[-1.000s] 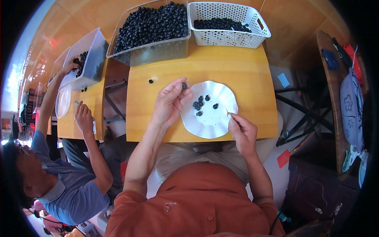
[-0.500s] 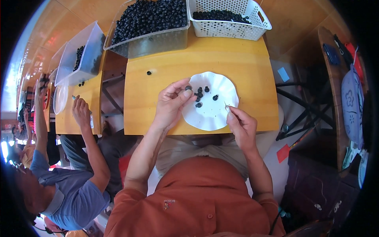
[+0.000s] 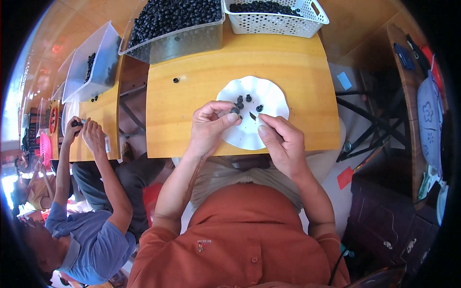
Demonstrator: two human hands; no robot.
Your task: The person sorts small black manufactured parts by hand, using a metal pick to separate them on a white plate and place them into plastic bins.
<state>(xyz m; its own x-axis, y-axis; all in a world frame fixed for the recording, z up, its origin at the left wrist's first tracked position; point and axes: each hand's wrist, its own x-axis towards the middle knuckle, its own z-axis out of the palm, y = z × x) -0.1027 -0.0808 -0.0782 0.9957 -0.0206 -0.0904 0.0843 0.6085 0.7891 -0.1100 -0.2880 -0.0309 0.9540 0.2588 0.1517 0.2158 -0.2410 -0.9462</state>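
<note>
My left hand (image 3: 210, 126) pinches a small black round part (image 3: 234, 110) between thumb and fingertips over the left side of a white wavy-rimmed plate (image 3: 276, 96). My right hand (image 3: 284, 143) closes on a small knife (image 3: 252, 116), whose short pointed blade juts out toward the left hand; its handle is mostly hidden by the fingers. Blade and held part are a short gap apart. Several like black parts, among them one at the right (image 3: 260, 108), lie on the plate with dark specks around them.
Beyond the plate, a clear bin (image 3: 192, 41) heaped with black parts stands beside a white perforated basket (image 3: 273, 25) holding more. One loose part (image 3: 175, 80) lies on the yellow table (image 3: 192, 91). At left, a co-worker (image 3: 91, 235) handles something dark near another bin (image 3: 103, 72).
My right hand has moved left over the plate, bringing the knife near the held part. My left hand still pinches its part. The co-worker's hands have come together.
</note>
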